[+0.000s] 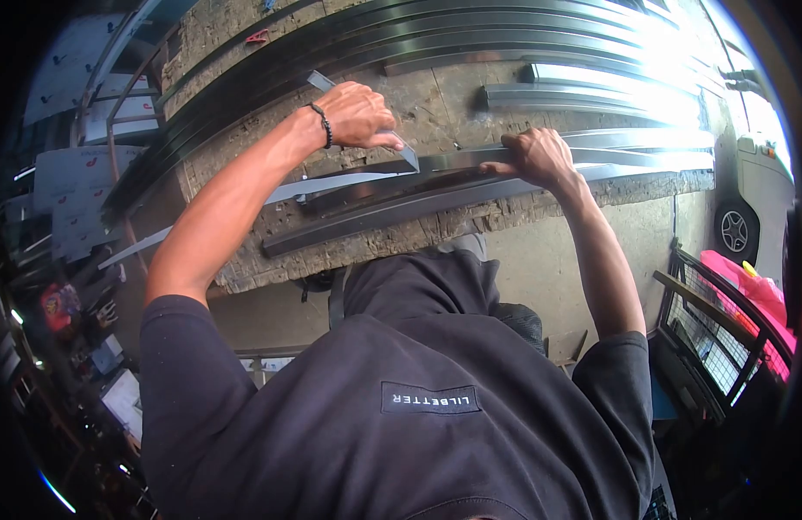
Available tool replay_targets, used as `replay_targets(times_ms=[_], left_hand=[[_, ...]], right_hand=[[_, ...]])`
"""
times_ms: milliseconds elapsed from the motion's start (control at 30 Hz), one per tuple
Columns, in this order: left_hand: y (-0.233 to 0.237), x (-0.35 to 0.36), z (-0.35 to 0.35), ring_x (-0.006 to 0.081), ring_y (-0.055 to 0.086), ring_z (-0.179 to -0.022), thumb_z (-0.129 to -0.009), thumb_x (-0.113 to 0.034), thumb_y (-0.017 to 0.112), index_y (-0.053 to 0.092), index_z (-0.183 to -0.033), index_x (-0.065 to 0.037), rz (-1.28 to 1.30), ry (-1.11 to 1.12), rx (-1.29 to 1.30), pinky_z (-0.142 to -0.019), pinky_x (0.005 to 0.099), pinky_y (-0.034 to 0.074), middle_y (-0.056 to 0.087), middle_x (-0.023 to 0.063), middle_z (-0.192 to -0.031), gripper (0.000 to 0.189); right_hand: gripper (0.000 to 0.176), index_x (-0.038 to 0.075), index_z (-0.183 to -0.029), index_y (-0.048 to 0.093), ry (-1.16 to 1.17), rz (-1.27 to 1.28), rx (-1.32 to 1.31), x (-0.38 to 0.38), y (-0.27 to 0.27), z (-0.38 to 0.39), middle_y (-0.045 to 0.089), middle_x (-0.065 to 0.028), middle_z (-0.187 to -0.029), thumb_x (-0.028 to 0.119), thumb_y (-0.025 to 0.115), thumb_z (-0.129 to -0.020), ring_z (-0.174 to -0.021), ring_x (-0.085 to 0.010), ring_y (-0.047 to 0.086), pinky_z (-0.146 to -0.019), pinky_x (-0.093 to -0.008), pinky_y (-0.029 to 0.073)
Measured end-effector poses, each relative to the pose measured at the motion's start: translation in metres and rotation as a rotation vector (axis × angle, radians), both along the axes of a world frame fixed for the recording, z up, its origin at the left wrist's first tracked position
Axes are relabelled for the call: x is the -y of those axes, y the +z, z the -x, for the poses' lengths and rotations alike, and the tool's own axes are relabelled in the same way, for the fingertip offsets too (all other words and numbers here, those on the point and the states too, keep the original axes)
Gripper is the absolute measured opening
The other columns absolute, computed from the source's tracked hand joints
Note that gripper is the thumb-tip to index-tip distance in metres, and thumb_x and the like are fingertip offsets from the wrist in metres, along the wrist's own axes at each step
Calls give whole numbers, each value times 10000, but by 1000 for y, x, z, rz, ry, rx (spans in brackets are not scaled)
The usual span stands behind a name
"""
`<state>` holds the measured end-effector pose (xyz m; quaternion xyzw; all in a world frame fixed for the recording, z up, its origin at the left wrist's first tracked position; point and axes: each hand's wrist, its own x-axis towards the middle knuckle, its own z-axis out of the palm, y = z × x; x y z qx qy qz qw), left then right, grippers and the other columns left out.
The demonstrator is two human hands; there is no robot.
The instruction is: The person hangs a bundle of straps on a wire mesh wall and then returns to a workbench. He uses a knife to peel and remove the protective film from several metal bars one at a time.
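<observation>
My left hand [357, 117], with a dark beaded bracelet at the wrist, is closed round a flat metal blade [409, 158]. One end of the blade sticks out beyond the knuckles, and its slanted tip meets a long metal profile [457, 162]. From that tip a thin pale strip [331, 183] runs down to the left, past the bench edge. Farther right, my right hand [539, 156] grips the same profile, thumb toward the blade. Another dark metal profile [349, 227] lies along the near edge of the worn wooden bench [418, 95].
Long metal profiles [331, 43] lie across the far side of the bench, with shorter pieces [583, 97] at the right. A small red clip [258, 35] sits at the back left. A metal mesh frame [713, 325] and pink material [743, 290] stand at the right, beyond them a vehicle [760, 191].
</observation>
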<state>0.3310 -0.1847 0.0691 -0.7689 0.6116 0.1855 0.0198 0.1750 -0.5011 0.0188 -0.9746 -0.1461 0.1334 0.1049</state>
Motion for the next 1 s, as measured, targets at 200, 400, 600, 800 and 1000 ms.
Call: replay_targets(times_ms=[200, 400, 600, 800, 1000], left_hand=[[16, -21, 0, 322, 682, -664, -939, -626, 569, 733, -747, -105, 8, 131, -99, -591, 452, 529, 652, 133, -636, 579], [17, -17, 41, 312, 677, -739, -943, -492, 653, 676, -1039, -85, -4, 442, -267, -670, 429, 524, 701, 124, -806, 418], [-8, -18, 85, 344, 713, -874, -871, -211, 709, 676, -1112, -72, 278, 482, -381, -784, 439, 569, 740, 133, -983, 280], [-19, -22, 94, 315, 720, -899, -844, -144, 732, 667, -1113, -81, 262, 405, -284, -782, 407, 590, 739, 107, -1009, 284], [-18, -41, 102, 321, 719, -873, -826, -103, 754, 631, -1092, -73, 264, 390, -219, -738, 412, 588, 729, 120, -990, 294]], right_hand=[[798, 100, -702, 659, -2, -26, 13, 1, -5, 0, 592, -63, -528, 883, 529, -781, -480, -211, 609, -493, -376, 491], [813, 88, -706, 660, 1, -13, 3, -1, 2, -1, 588, -67, -529, 887, 528, -777, -488, -222, 616, -503, -389, 500], [828, 75, -707, 653, 4, -12, 11, -1, 4, -2, 592, -76, -544, 890, 526, -775, -511, -236, 629, -525, -402, 507], [812, 74, -708, 648, -7, -6, -10, -1, 3, -3, 598, -78, -554, 877, 550, -777, -525, -243, 633, -536, -405, 510], [806, 72, -700, 638, -8, -4, -28, -2, 5, -2, 600, -76, -561, 868, 553, -791, -524, -228, 627, -526, -404, 502]])
